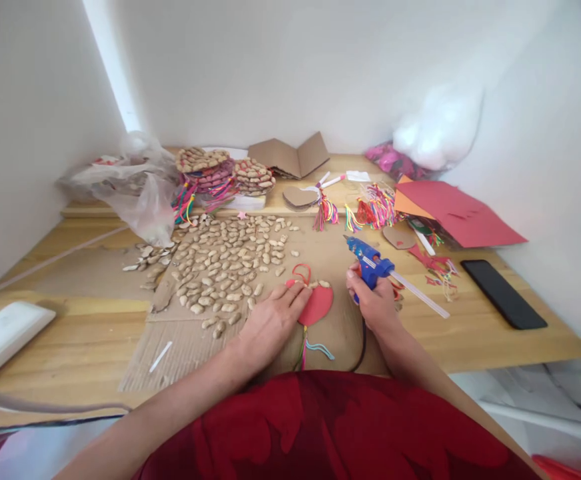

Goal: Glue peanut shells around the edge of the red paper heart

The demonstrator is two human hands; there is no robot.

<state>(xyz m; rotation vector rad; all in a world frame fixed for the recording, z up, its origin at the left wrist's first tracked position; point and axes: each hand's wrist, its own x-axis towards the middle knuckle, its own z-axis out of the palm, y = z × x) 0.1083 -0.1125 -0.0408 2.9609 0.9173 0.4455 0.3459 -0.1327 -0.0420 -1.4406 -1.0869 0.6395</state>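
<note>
Faces a wooden table (95, 320) against pale walls (270, 67), with flat cardboard (343, 347) spread under the red cutout (318, 305), right in front of the body. To the left of the cutout and beyond it, loose peanuts (230, 267) in a wide scatter; well apart to its right, a black phone (503, 294); beyond it to the right, red paper (470, 210).

Lays the left hand (273, 323) over the cutout's upper left edge, fingers close together and bent slightly down; cannot tell whether pinching anything beneath. Wraps the right hand (378, 301) firmly around the handle of a blue glue gun (370, 262), just right of the cutout, nozzle tilted up and away.

Beyond the cutout to the far left, a translucent plastic bag (145, 200), contents too blurred to name; to the far right, a clear bag (435, 130) full of white fluffy material.
</note>
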